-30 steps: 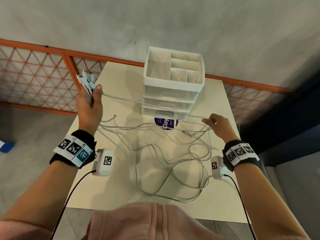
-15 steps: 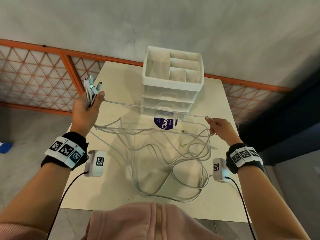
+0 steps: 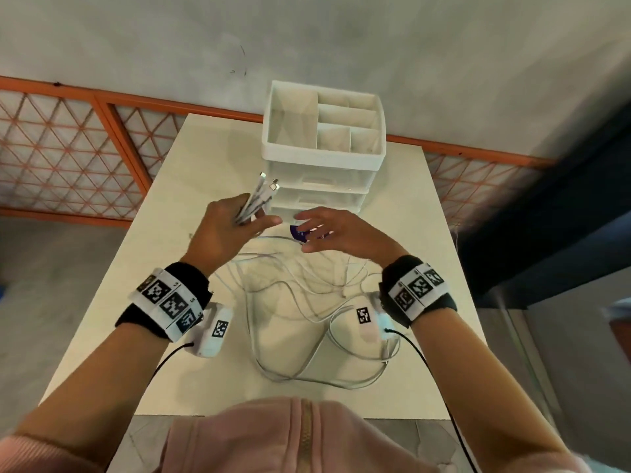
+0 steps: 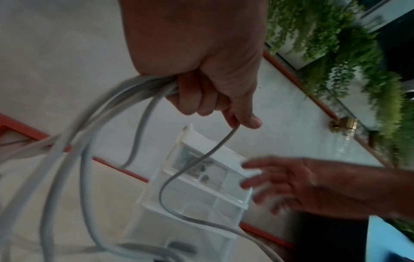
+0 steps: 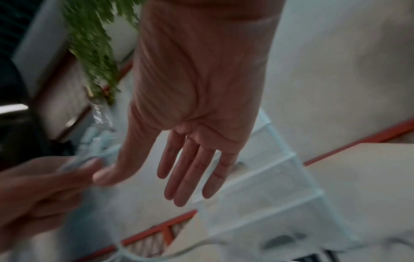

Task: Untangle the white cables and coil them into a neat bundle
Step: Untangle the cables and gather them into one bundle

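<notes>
Both hands are raised over the table. Several cable ends are gripped in the left hand, plugs up. Nothing is held by the right hand, its fingers straight and spread. Loose cables lie tangled below, near the organizer.

left hand gripping white cables by their plug ends, right hand spread beside it, drawer organizer behind

No legible text on anything in view.
</notes>
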`<state>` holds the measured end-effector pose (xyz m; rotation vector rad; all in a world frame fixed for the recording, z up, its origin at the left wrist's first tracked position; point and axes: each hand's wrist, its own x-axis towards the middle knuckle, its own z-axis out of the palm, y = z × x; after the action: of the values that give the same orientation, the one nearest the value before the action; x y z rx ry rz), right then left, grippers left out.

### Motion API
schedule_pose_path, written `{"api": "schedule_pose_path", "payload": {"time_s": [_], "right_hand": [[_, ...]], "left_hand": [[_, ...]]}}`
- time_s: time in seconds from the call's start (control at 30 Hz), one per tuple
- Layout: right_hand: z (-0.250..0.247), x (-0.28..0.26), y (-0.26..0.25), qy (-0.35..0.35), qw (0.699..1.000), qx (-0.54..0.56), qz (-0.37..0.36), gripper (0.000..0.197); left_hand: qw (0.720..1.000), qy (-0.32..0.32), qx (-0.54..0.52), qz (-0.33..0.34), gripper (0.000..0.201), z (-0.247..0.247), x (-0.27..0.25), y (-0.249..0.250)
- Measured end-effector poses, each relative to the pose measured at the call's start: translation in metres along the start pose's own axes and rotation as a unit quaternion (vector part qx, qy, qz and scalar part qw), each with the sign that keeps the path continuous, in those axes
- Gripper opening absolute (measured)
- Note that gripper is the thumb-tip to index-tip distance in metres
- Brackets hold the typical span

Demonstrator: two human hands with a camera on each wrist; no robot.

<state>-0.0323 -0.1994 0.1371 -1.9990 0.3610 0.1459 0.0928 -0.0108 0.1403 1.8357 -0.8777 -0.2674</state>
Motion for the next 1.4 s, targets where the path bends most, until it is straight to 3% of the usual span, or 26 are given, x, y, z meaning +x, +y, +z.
{"api": "schedule_pose_path", "payload": {"time_s": [0.13, 0.23, 0.3, 0.4, 0.53, 0.73, 0.83, 0.97, 1.17, 1.23, 1.3, 1.4], "right_hand": [[0.02, 0.008, -0.026, -0.043, 0.997, -0.013, -0.068, 0.021], [0.009, 0.003, -0.016, 0.006, 0.997, 0.046, -0.063, 0.007], [-0.005, -0.002, -0.003, 0.038, 0.997, 0.049, -0.037, 0.011], [-0.007, -0.004, 0.008, 0.022, 1.0, 0.018, -0.011, 0.027], [0.008, 0.004, -0.002, 0.039, 0.999, -0.005, -0.037, 0.039], [0.04, 0.017, -0.051, -0.091, 0.991, -0.091, -0.042, 0.075], [0.056, 0.024, -0.062, -0.135, 0.985, -0.109, -0.016, 0.067], [0.077, 0.035, -0.055, -0.088, 0.976, -0.177, -0.089, 0.022], [0.045, 0.048, -0.01, 0.107, 0.941, -0.294, -0.128, 0.026], [0.03, 0.046, -0.006, 0.1, 0.946, -0.289, -0.107, 0.031], [0.02, 0.044, -0.004, 0.047, 0.961, -0.262, -0.075, 0.032], [0.018, 0.037, 0.001, 0.001, 0.991, -0.127, -0.032, 0.047]], "left_hand": [[0.999, -0.033, 0.002, 0.015, 0.027, 0.017, 0.002, 0.011], [1.0, -0.011, 0.009, -0.001, 0.032, 0.012, 0.004, 0.006], [1.0, 0.004, 0.025, -0.01, 0.033, 0.005, 0.003, 0.0], [1.0, -0.015, 0.02, -0.016, 0.034, 0.002, 0.001, -0.007], [0.999, -0.054, 0.004, -0.009, 0.025, 0.009, 0.001, 0.003], [0.994, -0.036, -0.087, 0.045, 0.025, 0.001, 0.01, 0.036], [0.987, -0.025, -0.157, 0.028, 0.029, -0.004, 0.009, 0.056], [0.97, -0.006, -0.241, 0.014, 0.029, -0.018, 0.007, 0.068], [0.96, 0.064, -0.273, 0.014, 0.031, -0.048, -0.001, 0.052], [0.957, 0.079, -0.279, 0.013, 0.032, -0.054, -0.005, 0.046], [0.955, 0.09, -0.283, 0.015, 0.033, -0.058, -0.005, 0.043], [0.953, 0.103, -0.284, 0.026, 0.034, -0.064, -0.002, 0.045]]}}
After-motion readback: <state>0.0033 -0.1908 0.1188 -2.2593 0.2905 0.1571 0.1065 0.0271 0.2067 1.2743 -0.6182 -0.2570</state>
